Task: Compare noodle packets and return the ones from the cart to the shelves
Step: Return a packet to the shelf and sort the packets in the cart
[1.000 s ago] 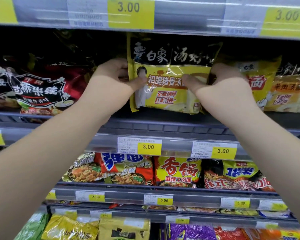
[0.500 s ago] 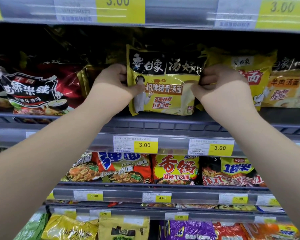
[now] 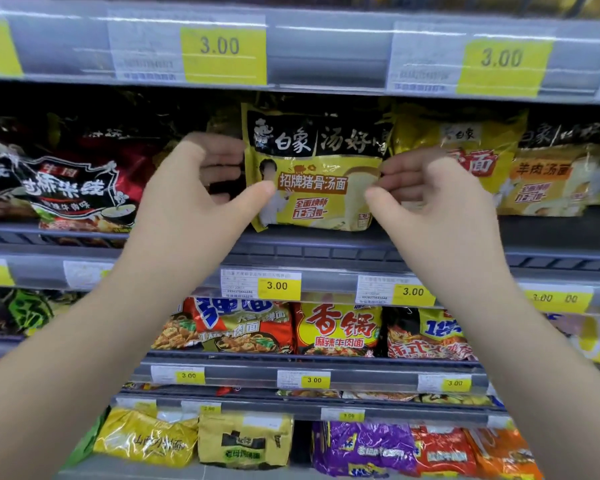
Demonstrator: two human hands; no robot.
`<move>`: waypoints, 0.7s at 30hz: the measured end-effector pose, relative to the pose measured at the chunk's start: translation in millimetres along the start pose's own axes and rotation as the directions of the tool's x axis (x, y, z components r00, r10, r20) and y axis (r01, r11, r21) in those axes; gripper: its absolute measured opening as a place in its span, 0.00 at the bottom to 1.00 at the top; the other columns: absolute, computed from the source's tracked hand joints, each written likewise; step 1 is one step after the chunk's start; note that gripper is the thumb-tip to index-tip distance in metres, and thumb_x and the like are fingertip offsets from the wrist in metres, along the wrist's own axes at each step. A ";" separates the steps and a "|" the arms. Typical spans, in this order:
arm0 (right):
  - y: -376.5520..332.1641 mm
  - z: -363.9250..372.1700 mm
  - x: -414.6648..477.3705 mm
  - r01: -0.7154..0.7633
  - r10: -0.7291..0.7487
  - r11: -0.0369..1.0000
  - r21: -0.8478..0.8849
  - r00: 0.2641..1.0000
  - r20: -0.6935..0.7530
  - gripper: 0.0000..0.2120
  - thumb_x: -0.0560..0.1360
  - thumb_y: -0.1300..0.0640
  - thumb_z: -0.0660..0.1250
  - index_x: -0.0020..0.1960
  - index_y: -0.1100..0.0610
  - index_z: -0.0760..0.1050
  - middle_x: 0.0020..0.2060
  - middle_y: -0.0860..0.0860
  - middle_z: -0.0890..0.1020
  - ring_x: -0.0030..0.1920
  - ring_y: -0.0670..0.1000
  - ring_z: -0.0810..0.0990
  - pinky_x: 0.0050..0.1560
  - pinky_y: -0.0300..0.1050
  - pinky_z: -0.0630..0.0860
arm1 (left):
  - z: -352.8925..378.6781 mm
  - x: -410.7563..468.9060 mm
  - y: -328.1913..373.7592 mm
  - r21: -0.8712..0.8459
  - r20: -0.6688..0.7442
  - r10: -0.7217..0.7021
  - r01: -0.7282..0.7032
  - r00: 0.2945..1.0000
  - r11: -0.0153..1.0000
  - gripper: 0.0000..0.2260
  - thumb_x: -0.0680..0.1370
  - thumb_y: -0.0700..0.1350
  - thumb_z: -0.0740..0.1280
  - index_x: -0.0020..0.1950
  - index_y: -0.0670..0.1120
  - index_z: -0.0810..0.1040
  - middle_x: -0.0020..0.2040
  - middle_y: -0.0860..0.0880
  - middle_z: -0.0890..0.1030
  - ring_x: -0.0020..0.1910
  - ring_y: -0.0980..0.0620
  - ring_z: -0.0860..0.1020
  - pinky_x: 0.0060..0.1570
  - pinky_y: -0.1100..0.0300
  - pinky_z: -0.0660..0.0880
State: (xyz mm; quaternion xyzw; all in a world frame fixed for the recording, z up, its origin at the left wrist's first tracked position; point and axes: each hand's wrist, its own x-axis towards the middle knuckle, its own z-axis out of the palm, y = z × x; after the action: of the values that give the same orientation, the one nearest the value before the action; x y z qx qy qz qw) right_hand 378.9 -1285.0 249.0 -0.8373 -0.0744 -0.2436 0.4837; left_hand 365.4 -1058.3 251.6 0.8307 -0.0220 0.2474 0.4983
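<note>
Head: left hand [image 3: 191,195], right hand [image 3: 437,202] flank yellow packet [image 3: 314,157].

You have a dark gap [image 3: 229,192] left of the yellow packet [image 3: 314,171], possibly open deeper. Right: neighbouring packet [image 3: 465,161] abuts it. Shelf rail [image 3: 326,60] caps headroom.

Grey store shelves [image 3: 326,252], yellow price tags [image 3: 278,285]

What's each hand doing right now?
Left hand: open, thumb in front of the yellow noodle packet.
Right hand: open, thumb in front of the same packet.
</note>
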 end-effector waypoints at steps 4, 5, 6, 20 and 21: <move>-28.2 1.4 -18.4 -0.028 0.002 0.981 0.193 0.991 0.135 0.09 0.76 0.55 0.75 0.54 0.48 0.78 0.44 0.44 0.84 0.47 0.43 0.84 0.51 0.42 0.82 | -15.8 -25.5 25.4 -0.133 0.053 0.003 0.004 0.999 0.991 0.18 0.74 0.53 0.76 0.62 0.55 0.78 0.59 0.60 0.82 0.60 0.68 0.80 0.54 0.74 0.77; -39.1 0.4 -22.1 -0.034 -0.005 0.974 0.222 0.985 0.175 0.10 0.76 0.55 0.75 0.55 0.48 0.78 0.45 0.44 0.85 0.47 0.44 0.84 0.51 0.42 0.82 | -22.7 -30.4 33.4 -0.154 0.063 0.000 0.009 0.998 0.988 0.19 0.74 0.54 0.76 0.62 0.55 0.78 0.60 0.59 0.83 0.61 0.66 0.80 0.55 0.73 0.77; -51.9 -1.8 -25.8 -0.034 -0.021 0.968 0.251 0.977 0.213 0.10 0.76 0.56 0.75 0.55 0.48 0.79 0.46 0.45 0.85 0.48 0.44 0.84 0.52 0.41 0.82 | -30.8 -35.2 42.2 -0.167 0.074 0.003 0.009 0.997 0.986 0.19 0.73 0.55 0.76 0.62 0.55 0.79 0.60 0.58 0.83 0.61 0.64 0.80 0.57 0.70 0.78; -231.5 -34.5 -74.0 0.017 -0.373 0.802 0.597 0.795 0.478 0.14 0.75 0.53 0.74 0.60 0.46 0.78 0.51 0.45 0.85 0.51 0.46 0.84 0.55 0.44 0.81 | -199.8 -119.1 149.8 -0.171 -0.085 -0.004 -0.010 0.996 0.985 0.16 0.75 0.49 0.74 0.62 0.50 0.79 0.57 0.53 0.85 0.61 0.57 0.82 0.57 0.66 0.78; -237.7 -29.5 -78.8 0.013 -0.401 0.787 0.617 0.771 0.496 0.14 0.75 0.53 0.74 0.60 0.46 0.78 0.51 0.45 0.85 0.51 0.46 0.84 0.55 0.45 0.82 | -208.2 -127.5 152.0 -0.159 -0.109 -0.008 -0.009 0.994 0.987 0.16 0.75 0.48 0.74 0.62 0.50 0.80 0.57 0.53 0.85 0.61 0.57 0.82 0.57 0.65 0.78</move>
State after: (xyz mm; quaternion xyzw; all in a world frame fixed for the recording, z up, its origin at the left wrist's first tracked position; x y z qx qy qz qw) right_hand 214.7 -1177.4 407.3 -0.6667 -0.3916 0.0162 0.6340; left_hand 129.6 -986.8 399.9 0.7734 -0.0147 0.2899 0.5636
